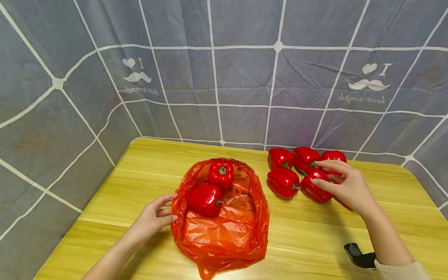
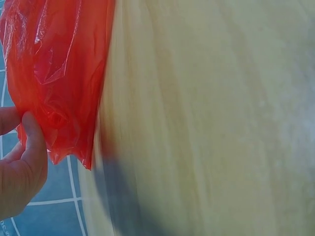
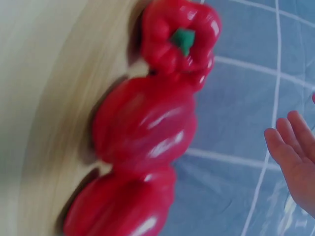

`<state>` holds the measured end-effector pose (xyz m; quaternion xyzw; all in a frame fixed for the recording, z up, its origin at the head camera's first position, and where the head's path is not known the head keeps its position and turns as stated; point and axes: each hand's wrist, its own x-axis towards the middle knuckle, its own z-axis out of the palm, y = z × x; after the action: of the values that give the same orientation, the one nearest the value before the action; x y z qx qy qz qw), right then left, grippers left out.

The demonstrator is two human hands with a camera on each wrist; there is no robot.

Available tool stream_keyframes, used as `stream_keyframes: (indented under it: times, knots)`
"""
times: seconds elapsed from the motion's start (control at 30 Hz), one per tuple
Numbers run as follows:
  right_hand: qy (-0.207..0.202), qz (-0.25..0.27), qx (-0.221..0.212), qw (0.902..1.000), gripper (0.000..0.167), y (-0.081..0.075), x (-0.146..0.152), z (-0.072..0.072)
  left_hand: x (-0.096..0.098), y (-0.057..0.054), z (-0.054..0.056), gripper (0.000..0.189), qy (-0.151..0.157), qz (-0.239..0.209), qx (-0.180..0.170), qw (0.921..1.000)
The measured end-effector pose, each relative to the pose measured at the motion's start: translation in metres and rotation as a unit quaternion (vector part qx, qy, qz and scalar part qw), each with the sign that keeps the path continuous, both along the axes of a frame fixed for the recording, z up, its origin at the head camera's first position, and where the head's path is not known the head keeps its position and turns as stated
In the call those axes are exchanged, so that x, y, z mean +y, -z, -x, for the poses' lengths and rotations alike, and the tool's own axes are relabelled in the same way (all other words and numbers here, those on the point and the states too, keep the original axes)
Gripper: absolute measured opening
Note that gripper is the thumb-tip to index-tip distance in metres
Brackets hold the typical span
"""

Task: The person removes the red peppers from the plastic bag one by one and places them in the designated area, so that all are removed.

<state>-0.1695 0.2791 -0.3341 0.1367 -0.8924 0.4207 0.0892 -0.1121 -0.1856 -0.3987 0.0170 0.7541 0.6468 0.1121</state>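
A red plastic bag (image 1: 218, 238) lies with its mouth spread wide, two red bell peppers (image 1: 205, 200) inside it. At the bag's left rim, my left hand (image 1: 154, 217) pinches the plastic between thumb and fingers; the left wrist view shows the thumb against the bag's side (image 2: 64, 64). Over on the right, my right hand (image 1: 346, 186) hovers above a cluster of bell peppers (image 1: 283, 182), thumb and fingers spread apart. Part of the cluster is hidden behind this hand. In the right wrist view its fingers are extended and hold nothing, with glossy peppers (image 3: 147, 120) beside them.
Everything rests on a yellow wood-grain table (image 1: 297, 264). A grey curtain (image 1: 243, 81) with white lines closes off the back and sides. Near the right forearm is a black strap-like piece (image 1: 359, 256). A bag handle loop (image 1: 206, 272) points toward the front edge.
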Motion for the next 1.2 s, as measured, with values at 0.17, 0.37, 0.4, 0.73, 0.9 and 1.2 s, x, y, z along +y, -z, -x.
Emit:
stream_keyframes:
  times: [0.17, 0.37, 0.4, 0.73, 0.9, 1.2]
  knots:
    - [-0.034, 0.020, -0.012, 0.9992, 0.046, -0.003, -0.022, 0.007, 0.000, -0.003, 0.000, 0.059, 0.003, -0.003, -0.003, 1.0000]
    - [-0.077, 0.032, 0.016, 0.9964, 0.042, 0.001, -0.050, 0.018, 0.000, -0.003, 0.000, 0.060, 0.010, -0.003, -0.002, 0.9999]
    - [-0.085, 0.040, 0.015, 0.9955, 0.042, 0.001, -0.055, 0.019, 0.000, -0.003, 0.000, 0.060, 0.010, -0.002, -0.002, 0.9999]
    - [-0.152, 0.069, 0.003, 0.9860, 0.040, 0.006, -0.106, 0.031, 0.000, -0.001, 0.001, 0.060, 0.012, -0.005, 0.002, 0.9999]
    - [-0.177, 0.063, -0.012, 0.9821, 0.038, 0.008, -0.128, 0.034, -0.001, 0.000, 0.001, 0.060, 0.013, -0.007, 0.000, 0.9999]
    - [-0.220, 0.059, -0.016, 0.9736, 0.039, 0.015, -0.163, 0.035, -0.003, 0.002, 0.001, 0.060, 0.018, -0.004, 0.006, 0.9998]
